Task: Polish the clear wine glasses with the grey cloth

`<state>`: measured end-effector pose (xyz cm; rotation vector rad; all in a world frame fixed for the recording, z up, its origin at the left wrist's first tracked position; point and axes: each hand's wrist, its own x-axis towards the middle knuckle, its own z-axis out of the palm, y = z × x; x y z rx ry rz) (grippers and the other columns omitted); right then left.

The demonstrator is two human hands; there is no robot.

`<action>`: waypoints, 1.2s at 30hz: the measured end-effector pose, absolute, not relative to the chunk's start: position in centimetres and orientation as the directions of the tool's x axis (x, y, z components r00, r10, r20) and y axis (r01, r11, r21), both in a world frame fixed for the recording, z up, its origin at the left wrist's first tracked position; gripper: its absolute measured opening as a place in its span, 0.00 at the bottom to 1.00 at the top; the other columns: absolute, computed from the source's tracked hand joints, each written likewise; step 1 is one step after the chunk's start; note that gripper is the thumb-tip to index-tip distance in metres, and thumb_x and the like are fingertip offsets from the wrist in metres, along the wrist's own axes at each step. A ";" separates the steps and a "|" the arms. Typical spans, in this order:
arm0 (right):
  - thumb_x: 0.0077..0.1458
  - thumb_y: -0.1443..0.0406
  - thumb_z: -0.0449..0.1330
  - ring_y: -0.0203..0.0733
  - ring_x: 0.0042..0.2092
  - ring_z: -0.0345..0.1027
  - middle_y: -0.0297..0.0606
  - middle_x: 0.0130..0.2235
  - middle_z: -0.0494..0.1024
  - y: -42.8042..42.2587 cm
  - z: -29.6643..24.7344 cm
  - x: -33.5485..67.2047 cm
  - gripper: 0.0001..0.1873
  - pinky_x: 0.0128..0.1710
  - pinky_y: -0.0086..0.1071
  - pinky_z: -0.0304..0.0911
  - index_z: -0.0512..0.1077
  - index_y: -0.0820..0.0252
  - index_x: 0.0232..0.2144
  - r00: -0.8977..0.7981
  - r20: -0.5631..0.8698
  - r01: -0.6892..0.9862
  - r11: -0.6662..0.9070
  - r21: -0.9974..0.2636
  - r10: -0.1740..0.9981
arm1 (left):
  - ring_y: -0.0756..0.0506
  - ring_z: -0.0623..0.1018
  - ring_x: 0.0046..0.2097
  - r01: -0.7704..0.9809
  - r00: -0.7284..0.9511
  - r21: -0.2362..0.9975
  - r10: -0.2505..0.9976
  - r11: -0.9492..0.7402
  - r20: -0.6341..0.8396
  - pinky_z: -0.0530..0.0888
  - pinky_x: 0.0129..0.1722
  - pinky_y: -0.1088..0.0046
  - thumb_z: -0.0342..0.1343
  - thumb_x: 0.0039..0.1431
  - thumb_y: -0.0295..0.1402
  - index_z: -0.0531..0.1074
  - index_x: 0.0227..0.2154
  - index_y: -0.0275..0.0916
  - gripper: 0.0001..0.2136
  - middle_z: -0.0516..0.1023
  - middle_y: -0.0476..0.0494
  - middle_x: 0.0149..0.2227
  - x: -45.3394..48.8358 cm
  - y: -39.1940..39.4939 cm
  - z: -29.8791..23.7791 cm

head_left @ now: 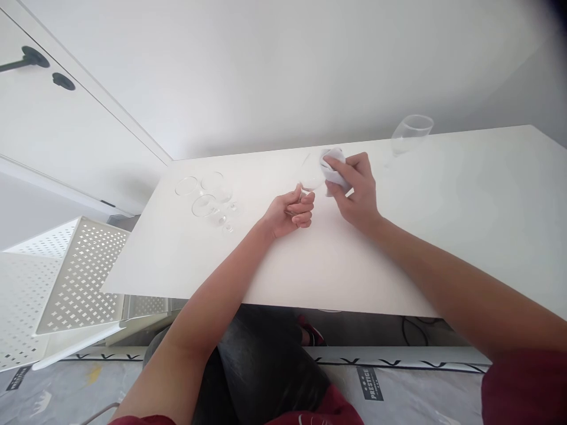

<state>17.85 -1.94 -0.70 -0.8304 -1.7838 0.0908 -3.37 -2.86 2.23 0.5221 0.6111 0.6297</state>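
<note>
My left hand (295,212) is closed round the stem of a clear wine glass (311,179), which is tilted above the white table. In my right hand (359,192) is a bunched white cloth (334,171), pinched between thumb and fingers at the rim side of that glass. Whether part of the cloth is inside the bowl I cannot tell. Another wine glass (411,133) stands upright near the table's back edge, to the right of my right hand. Off to the left is a group of 3 clear glasses (211,196), faint against the white top.
The white table (274,271) runs along a pale wall. At left are a white perforated metal chair (82,274) and a door with a dark handle (31,57). A wrapped mattress (398,392) lies at the front edge of view. Dark cables (414,330) are on the floor.
</note>
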 end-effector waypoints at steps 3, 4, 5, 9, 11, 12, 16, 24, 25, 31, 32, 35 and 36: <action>0.70 0.65 0.60 0.45 0.40 0.66 0.40 0.42 0.65 -1.9 -0.7 17.8 0.22 0.38 0.42 0.71 0.79 0.39 0.61 -0.257 0.803 0.452 0.802 -0.391 0.537 | 0.54 0.59 0.17 -0.367 0.657 0.632 0.671 0.682 -0.343 0.67 0.22 0.76 0.50 0.78 0.45 0.65 0.28 0.39 0.21 0.47 0.60 0.19 -3.3 -2.9 2.2; 0.70 0.65 0.60 0.45 0.40 0.66 0.40 0.42 0.65 -1.9 -0.7 17.8 0.21 0.38 0.42 0.71 0.80 0.39 0.60 -0.299 0.793 0.440 0.814 -0.380 0.531 | 0.54 0.59 0.17 -0.374 0.652 0.635 0.678 0.676 -0.339 0.67 0.22 0.77 0.50 0.78 0.44 0.65 0.28 0.39 0.21 0.47 0.60 0.19 -3.4 -2.9 2.2; 0.70 0.65 0.59 0.45 0.40 0.66 0.40 0.42 0.65 -1.9 -0.7 17.8 0.21 0.38 0.42 0.71 0.80 0.39 0.60 -0.303 0.789 0.440 0.813 -0.382 0.535 | 0.54 0.58 0.16 -0.377 0.648 0.638 0.683 0.672 -0.336 0.67 0.22 0.77 0.50 0.78 0.45 0.65 0.27 0.39 0.21 0.46 0.60 0.19 -3.4 -2.9 2.2; 0.70 0.59 0.59 0.48 0.42 0.67 0.42 0.43 0.64 -1.9 -0.8 18.0 0.23 0.38 0.44 0.73 0.77 0.44 0.64 -0.110 0.799 0.480 0.735 -0.478 0.592 | 0.53 0.61 0.17 -0.325 0.663 0.702 0.682 0.634 -0.309 0.70 0.24 0.76 0.49 0.78 0.49 0.67 0.28 0.39 0.23 0.46 0.60 0.19 -3.3 -2.9 2.2; 0.69 0.59 0.60 0.46 0.40 0.66 0.40 0.42 0.63 -1.9 -0.8 18.1 0.22 0.37 0.43 0.73 0.77 0.43 0.63 -0.160 0.790 0.462 0.752 -0.471 0.592 | 0.52 0.66 0.19 -0.302 0.648 0.779 0.718 0.549 -0.255 0.74 0.28 0.74 0.52 0.76 0.51 0.70 0.29 0.38 0.23 0.48 0.59 0.19 -3.1 -2.9 2.1; 0.69 0.60 0.60 0.44 0.39 0.65 0.39 0.42 0.63 -2.0 -0.8 18.1 0.22 0.37 0.42 0.73 0.77 0.42 0.62 -0.212 0.783 0.451 0.769 -0.453 0.585 | 0.52 0.69 0.20 -0.294 0.628 0.823 0.747 0.486 -0.217 0.76 0.30 0.73 0.54 0.74 0.52 0.70 0.29 0.38 0.24 0.50 0.59 0.20 -2.9 -2.9 2.0; 0.70 0.61 0.58 0.44 0.39 0.64 0.40 0.42 0.63 -1.9 -0.8 18.1 0.21 0.38 0.43 0.73 0.78 0.42 0.61 -0.182 0.813 0.471 0.775 -0.421 0.553 | 0.48 0.81 0.25 -0.218 0.494 0.957 0.867 0.192 -0.061 0.79 0.36 0.71 0.62 0.67 0.57 0.72 0.29 0.37 0.26 0.61 0.57 0.20 -2.3 -2.8 1.0; 0.66 0.67 0.61 0.43 0.39 0.63 0.38 0.41 0.63 -2.0 -0.8 17.8 0.23 0.36 0.40 0.69 0.79 0.42 0.60 -0.298 0.837 0.507 0.819 -0.269 0.460 | 0.51 0.80 0.29 -0.101 0.290 0.991 0.950 -0.086 0.112 0.75 0.33 0.74 0.65 0.61 0.62 0.79 0.32 0.36 0.28 0.81 0.45 0.30 -2.1 -2.3 -0.1; 0.67 0.68 0.60 0.44 0.40 0.63 0.39 0.41 0.63 -2.0 -0.7 17.9 0.24 0.37 0.40 0.70 0.78 0.42 0.61 -0.244 0.857 0.524 0.805 -0.277 0.453 | 0.52 0.78 0.28 -0.107 0.310 0.991 0.944 -0.082 0.111 0.75 0.33 0.74 0.63 0.63 0.61 0.78 0.31 0.36 0.28 0.82 0.43 0.32 -2.1 -2.3 -0.1; 0.69 0.66 0.59 0.46 0.40 0.66 0.41 0.43 0.64 -2.0 -0.4 18.1 0.25 0.37 0.42 0.72 0.76 0.40 0.64 -0.218 0.867 0.490 0.818 -0.300 0.449 | 0.53 0.73 0.25 -0.191 0.507 0.976 0.862 0.108 0.004 0.79 0.37 0.71 0.64 0.64 0.58 0.72 0.26 0.36 0.27 0.76 0.48 0.25 -2.2 -2.6 0.3; 0.69 0.66 0.59 0.45 0.39 0.66 0.40 0.42 0.64 -2.0 -0.4 18.1 0.25 0.36 0.41 0.71 0.76 0.40 0.63 -0.248 0.861 0.478 0.829 -0.289 0.444 | 0.54 0.73 0.24 -0.224 0.509 0.965 0.861 0.134 -0.001 0.79 0.37 0.71 0.65 0.64 0.57 0.72 0.28 0.37 0.26 0.76 0.49 0.25 -2.3 -2.7 0.4; 0.70 0.65 0.59 0.45 0.40 0.66 0.41 0.43 0.65 -2.0 -0.4 18.2 0.24 0.38 0.44 0.72 0.76 0.41 0.63 -0.176 0.862 0.517 0.790 -0.330 0.475 | 0.54 0.71 0.23 -0.271 0.502 0.942 0.864 0.196 -0.035 0.78 0.36 0.71 0.63 0.67 0.56 0.73 0.40 0.39 0.22 0.79 0.50 0.27 -2.4 -2.7 0.6; 0.70 0.64 0.59 0.46 0.41 0.67 0.41 0.43 0.65 -1.9 -0.4 18.3 0.23 0.40 0.45 0.73 0.76 0.42 0.64 -0.133 0.861 0.535 0.767 -0.354 0.490 | 0.54 0.72 0.24 -0.263 0.508 0.942 0.860 0.210 -0.050 0.78 0.37 0.71 0.62 0.67 0.57 0.72 0.44 0.40 0.22 0.80 0.50 0.28 -2.4 -2.7 0.6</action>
